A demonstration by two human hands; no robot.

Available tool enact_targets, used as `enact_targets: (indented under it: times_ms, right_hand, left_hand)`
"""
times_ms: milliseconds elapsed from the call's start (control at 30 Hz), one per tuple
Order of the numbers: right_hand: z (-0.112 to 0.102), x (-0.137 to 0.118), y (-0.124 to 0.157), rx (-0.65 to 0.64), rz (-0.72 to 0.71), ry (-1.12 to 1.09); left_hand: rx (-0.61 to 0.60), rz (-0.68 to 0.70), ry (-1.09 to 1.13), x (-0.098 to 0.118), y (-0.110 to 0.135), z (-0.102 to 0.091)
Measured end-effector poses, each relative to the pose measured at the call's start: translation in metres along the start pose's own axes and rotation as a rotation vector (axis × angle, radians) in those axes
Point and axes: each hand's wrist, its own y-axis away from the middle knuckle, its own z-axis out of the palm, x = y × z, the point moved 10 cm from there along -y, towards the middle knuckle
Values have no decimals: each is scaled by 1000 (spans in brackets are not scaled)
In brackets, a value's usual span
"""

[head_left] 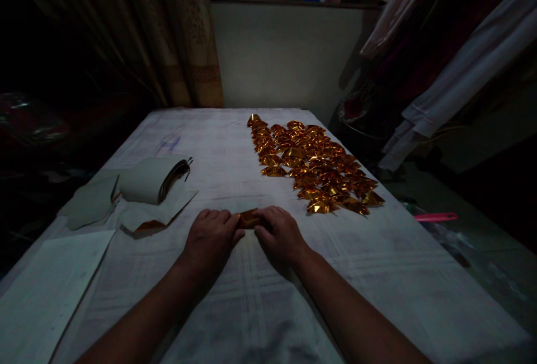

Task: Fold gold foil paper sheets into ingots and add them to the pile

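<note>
Between my two hands, low over the table's middle, is a folded piece of gold foil paper point(250, 218). My left hand point(213, 235) pinches its left end with thumb and fingers. The right end is held the same way by my right hand point(280, 232). Most of the piece's two ends is hidden under the fingers. Beyond my right hand lie many folded gold foil pieces point(319, 165), shiny and pointed, in rough rows. Left of my left hand sits a curled stack of pale-backed paper sheets point(145, 179), with a loose sheet point(157, 216) showing gold on its underside.
A pale checked cloth covers the table point(251, 308). A flat white sheet point(50, 291) lies at the front left. Behind the table are a curtain point(184, 34) and a wall point(285, 56). Clothes point(457, 73) hang at the right, above a pink handle point(436, 217).
</note>
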Motion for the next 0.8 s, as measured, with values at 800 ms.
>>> enact_targets:
  times_ms: [800]
  right_hand:
    - [3,-2,3,-55,-175,162]
  left_hand:
    - [21,137,-23,6,33,7]
